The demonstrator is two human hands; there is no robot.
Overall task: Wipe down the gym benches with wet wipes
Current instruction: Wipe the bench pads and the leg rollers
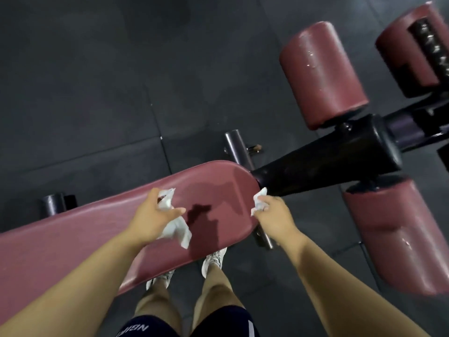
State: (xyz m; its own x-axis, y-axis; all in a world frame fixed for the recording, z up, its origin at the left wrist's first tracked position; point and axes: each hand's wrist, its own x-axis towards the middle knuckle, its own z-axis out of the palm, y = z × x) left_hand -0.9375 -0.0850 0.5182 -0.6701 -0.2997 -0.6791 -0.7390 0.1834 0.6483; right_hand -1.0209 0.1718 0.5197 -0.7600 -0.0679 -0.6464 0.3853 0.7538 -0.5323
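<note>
Bench pad (73, 239) runs from lower left to frame centre. Left hand (153, 215) grips a crumpled wipe (177, 231) over its top; right hand (274, 212), apart, pinches a second wipe (258, 203) at the rounded end, probably so top and rim get cleaned together.

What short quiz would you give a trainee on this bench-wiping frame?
1. True or false: only the left hand holds a wipe.
2. Where is the right hand? A) by the rounded end of the bench pad B) on a knee C) on the floor.
3. How many padded rollers show?
Key: 1 false, the right hand grips its own wipe; 2 A; 3 three.
</note>
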